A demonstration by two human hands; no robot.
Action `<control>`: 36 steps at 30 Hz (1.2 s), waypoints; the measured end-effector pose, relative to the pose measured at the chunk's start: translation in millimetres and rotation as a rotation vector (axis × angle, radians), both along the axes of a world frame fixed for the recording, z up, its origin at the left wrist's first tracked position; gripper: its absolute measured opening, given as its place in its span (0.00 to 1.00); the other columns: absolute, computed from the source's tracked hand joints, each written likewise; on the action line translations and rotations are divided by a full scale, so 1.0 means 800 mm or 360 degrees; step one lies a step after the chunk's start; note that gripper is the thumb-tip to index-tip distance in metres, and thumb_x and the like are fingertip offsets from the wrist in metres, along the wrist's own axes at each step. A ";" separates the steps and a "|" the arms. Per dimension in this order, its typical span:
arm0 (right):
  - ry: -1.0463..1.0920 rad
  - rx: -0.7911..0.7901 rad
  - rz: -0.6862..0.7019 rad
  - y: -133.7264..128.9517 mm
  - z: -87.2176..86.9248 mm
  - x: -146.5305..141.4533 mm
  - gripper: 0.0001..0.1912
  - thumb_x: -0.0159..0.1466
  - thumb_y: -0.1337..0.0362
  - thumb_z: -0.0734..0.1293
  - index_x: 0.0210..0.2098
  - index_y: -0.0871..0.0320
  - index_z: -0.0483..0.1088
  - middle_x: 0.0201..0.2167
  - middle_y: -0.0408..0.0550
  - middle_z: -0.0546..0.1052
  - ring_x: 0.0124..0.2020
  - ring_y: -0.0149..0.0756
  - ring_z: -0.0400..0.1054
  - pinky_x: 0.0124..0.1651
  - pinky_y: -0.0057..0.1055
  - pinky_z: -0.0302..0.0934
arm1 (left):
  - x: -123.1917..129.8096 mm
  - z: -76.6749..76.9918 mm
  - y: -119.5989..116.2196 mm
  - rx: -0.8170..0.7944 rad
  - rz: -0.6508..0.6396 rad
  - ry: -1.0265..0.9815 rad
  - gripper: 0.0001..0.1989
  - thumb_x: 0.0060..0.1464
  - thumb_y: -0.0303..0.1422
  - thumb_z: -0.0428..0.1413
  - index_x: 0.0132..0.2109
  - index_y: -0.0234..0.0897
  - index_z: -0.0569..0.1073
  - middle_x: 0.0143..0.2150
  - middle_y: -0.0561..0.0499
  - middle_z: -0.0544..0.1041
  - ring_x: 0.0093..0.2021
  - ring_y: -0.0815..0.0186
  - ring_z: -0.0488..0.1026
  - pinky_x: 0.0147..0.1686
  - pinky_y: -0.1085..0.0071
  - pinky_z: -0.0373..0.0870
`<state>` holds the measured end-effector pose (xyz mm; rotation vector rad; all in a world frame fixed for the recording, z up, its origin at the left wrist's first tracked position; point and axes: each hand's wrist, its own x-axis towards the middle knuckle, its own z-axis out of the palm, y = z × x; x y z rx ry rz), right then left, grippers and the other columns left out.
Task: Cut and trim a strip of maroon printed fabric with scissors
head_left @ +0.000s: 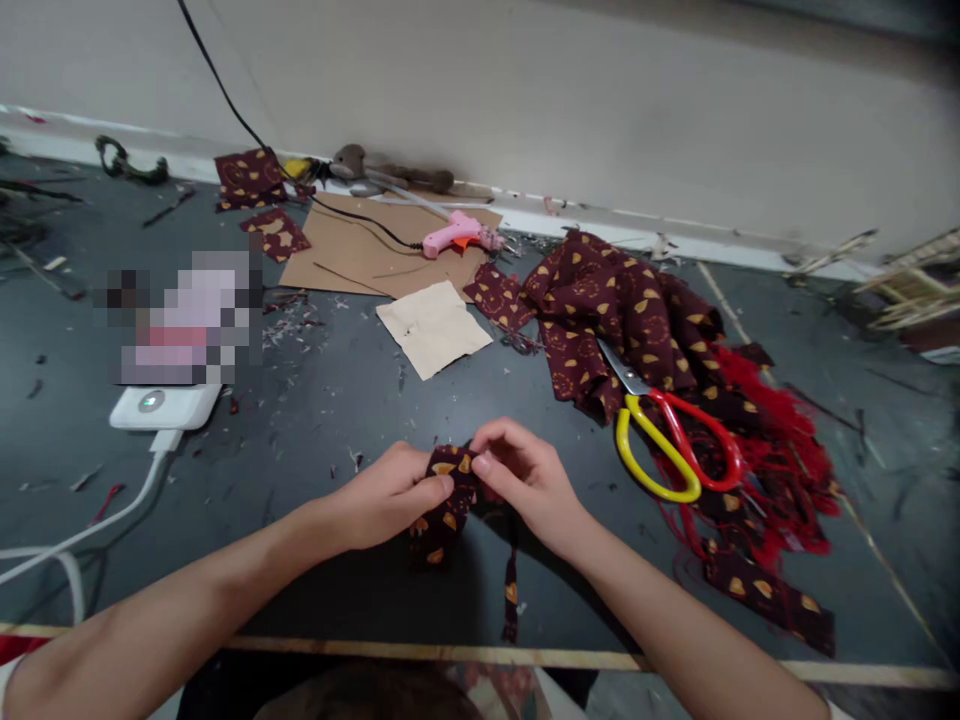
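Between my hands is a small piece of dark maroon fabric [444,522] with a golden leaf print. My left hand [397,492] grips its left side, the thumb lying across the front. Thumb and forefinger of my right hand [529,482] pinch its upper right edge. A thin strip of the same fabric [511,592] lies below my right hand, near the table's front edge. To the right, scissors [660,430] with one yellow and one red handle rest partly on a large crumpled heap of the printed fabric [622,310].
A pink glue gun [454,235] lies on a cardboard sheet [352,240] by the wall. In front is a beige square [435,328]. A white power bank [165,405] with a cable sits left. Red fringe [787,450] and fabric scraps [251,178] lie about.
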<state>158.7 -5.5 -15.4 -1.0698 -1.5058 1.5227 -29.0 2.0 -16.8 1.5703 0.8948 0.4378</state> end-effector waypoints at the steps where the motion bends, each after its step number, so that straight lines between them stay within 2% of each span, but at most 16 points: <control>1: -0.0009 -0.0037 0.0009 0.000 0.001 -0.001 0.10 0.61 0.57 0.65 0.32 0.57 0.64 0.22 0.38 0.63 0.20 0.25 0.57 0.23 0.24 0.52 | 0.000 0.001 0.001 0.0048 -0.0005 0.0022 0.16 0.54 0.38 0.46 0.24 0.32 0.67 0.19 0.56 0.61 0.21 0.73 0.58 0.22 0.78 0.55; 3: -0.0031 -0.0085 -0.0005 0.000 0.001 -0.004 0.10 0.60 0.57 0.65 0.29 0.57 0.64 0.20 0.37 0.61 0.19 0.24 0.56 0.22 0.23 0.51 | 0.002 0.003 0.002 0.0075 0.0091 -0.0001 0.16 0.55 0.38 0.46 0.27 0.32 0.68 0.20 0.56 0.63 0.23 0.73 0.59 0.23 0.78 0.56; 7: 0.0005 -0.0230 -0.0066 0.001 0.002 -0.005 0.11 0.59 0.57 0.65 0.28 0.58 0.63 0.17 0.35 0.61 0.17 0.23 0.56 0.21 0.22 0.50 | 0.006 0.004 0.004 -0.0040 0.0326 -0.0106 0.15 0.54 0.39 0.50 0.29 0.32 0.71 0.23 0.54 0.68 0.25 0.72 0.65 0.25 0.78 0.60; 11: -0.0027 -0.0277 -0.0097 0.003 0.002 -0.005 0.10 0.58 0.58 0.65 0.28 0.58 0.64 0.17 0.35 0.61 0.16 0.23 0.56 0.20 0.22 0.51 | 0.008 0.003 0.003 -0.0094 0.0372 -0.0074 0.16 0.53 0.39 0.51 0.26 0.31 0.71 0.21 0.53 0.68 0.23 0.72 0.64 0.24 0.78 0.61; 18: -0.0096 -0.0231 -0.0096 0.004 0.002 -0.008 0.08 0.58 0.61 0.64 0.28 0.58 0.64 0.15 0.34 0.61 0.15 0.22 0.56 0.18 0.21 0.49 | 0.008 0.001 0.005 0.0053 0.0479 -0.0001 0.17 0.54 0.37 0.49 0.23 0.31 0.71 0.19 0.55 0.66 0.22 0.72 0.63 0.23 0.77 0.59; 21: -0.0107 -0.0244 -0.0117 0.006 0.002 -0.006 0.09 0.58 0.59 0.64 0.28 0.58 0.64 0.15 0.34 0.61 0.14 0.22 0.56 0.18 0.21 0.49 | 0.010 -0.003 0.003 0.0010 0.0549 -0.0114 0.10 0.53 0.36 0.52 0.33 0.33 0.72 0.25 0.54 0.72 0.26 0.72 0.68 0.26 0.78 0.64; 23: -0.0104 -0.0254 -0.0142 0.007 0.002 -0.003 0.10 0.58 0.58 0.64 0.28 0.58 0.64 0.14 0.34 0.61 0.14 0.22 0.56 0.18 0.21 0.49 | 0.010 -0.006 0.000 0.0024 0.0613 -0.0235 0.11 0.51 0.34 0.54 0.43 0.36 0.70 0.32 0.52 0.75 0.27 0.73 0.70 0.28 0.79 0.67; 25: -0.0091 -0.0254 -0.0163 0.009 0.002 -0.001 0.10 0.58 0.57 0.64 0.28 0.58 0.64 0.14 0.34 0.62 0.14 0.22 0.55 0.17 0.21 0.49 | 0.008 -0.008 -0.002 0.0167 0.0552 -0.0252 0.12 0.51 0.31 0.55 0.45 0.38 0.70 0.38 0.50 0.76 0.31 0.73 0.73 0.30 0.79 0.69; 27: -0.0090 -0.0248 -0.0164 0.011 0.002 -0.001 0.11 0.58 0.57 0.65 0.28 0.58 0.64 0.14 0.34 0.62 0.14 0.22 0.56 0.18 0.20 0.50 | 0.007 -0.008 -0.002 0.0382 0.0372 -0.0163 0.09 0.52 0.28 0.53 0.41 0.39 0.74 0.42 0.49 0.76 0.37 0.71 0.74 0.35 0.79 0.70; 29: -0.0096 -0.0233 -0.0145 0.014 0.003 -0.001 0.11 0.59 0.57 0.65 0.28 0.58 0.64 0.14 0.34 0.62 0.14 0.22 0.56 0.18 0.21 0.51 | 0.005 -0.007 0.000 0.0535 0.0227 -0.0064 0.10 0.54 0.27 0.52 0.41 0.39 0.77 0.43 0.48 0.76 0.42 0.69 0.74 0.39 0.78 0.71; 32: -0.0161 -0.0133 -0.0164 0.018 0.013 0.010 0.12 0.61 0.55 0.63 0.29 0.58 0.66 0.17 0.37 0.65 0.16 0.24 0.59 0.20 0.22 0.55 | 0.002 -0.006 0.003 0.0621 0.0219 -0.0015 0.13 0.55 0.28 0.52 0.45 0.40 0.77 0.44 0.48 0.77 0.44 0.67 0.74 0.44 0.75 0.71; 34: -0.0363 0.0013 -0.0261 0.021 0.024 0.034 0.14 0.63 0.54 0.60 0.33 0.58 0.68 0.23 0.42 0.70 0.21 0.28 0.64 0.23 0.25 0.60 | 0.001 -0.006 0.005 0.0616 0.0256 -0.0029 0.13 0.55 0.28 0.52 0.45 0.40 0.78 0.45 0.48 0.78 0.46 0.67 0.74 0.47 0.74 0.70; 36: -0.0830 0.0249 -0.0387 0.023 0.034 0.075 0.15 0.63 0.53 0.59 0.40 0.57 0.68 0.31 0.48 0.74 0.29 0.34 0.70 0.31 0.30 0.64 | 0.001 -0.005 0.005 0.0576 0.0280 -0.0076 0.13 0.55 0.27 0.52 0.45 0.40 0.78 0.46 0.48 0.78 0.46 0.67 0.74 0.48 0.74 0.70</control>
